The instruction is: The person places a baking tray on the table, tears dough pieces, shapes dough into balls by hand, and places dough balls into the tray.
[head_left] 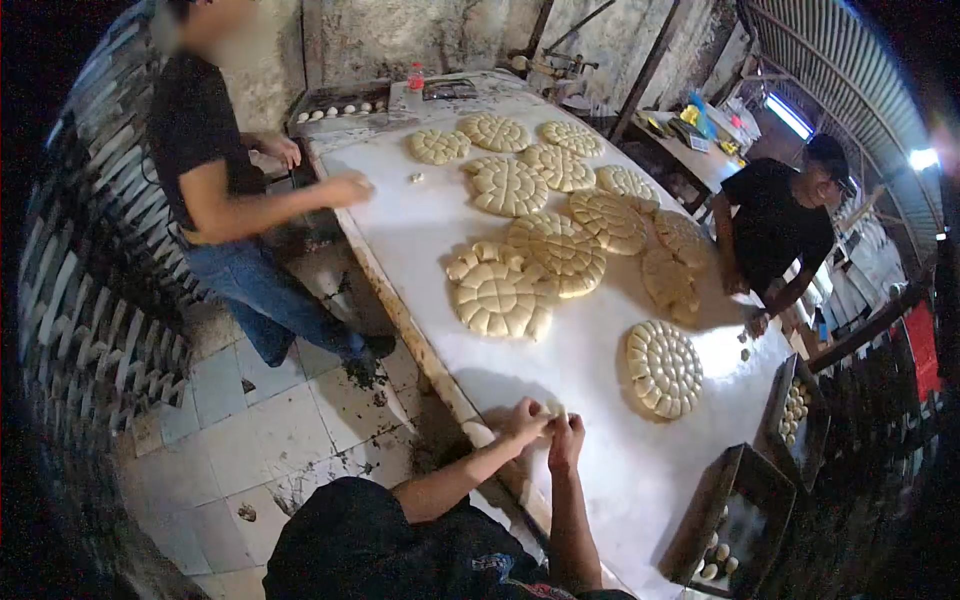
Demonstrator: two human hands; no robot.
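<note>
My left hand (pixel 527 420) and my right hand (pixel 567 440) meet close together over the near edge of the white table (pixel 590 380). Between their fingers is a small piece of pale dough (pixel 553 410), pinched from both sides. Beyond my hands lies a round slab of dough scored into many pieces (pixel 664 370). Another scored dough round (pixel 502 298) rests farther up the table, its edge pieces coming loose.
Several more scored dough rounds (pixel 508 186) cover the far half. A dark tray (pixel 735 520) with dough balls stands at the near right, another tray (pixel 797 410) behind it. One co-worker (pixel 215 170) stands left, another (pixel 780 210) leans in right. A red-capped bottle (pixel 416 77) stands far back.
</note>
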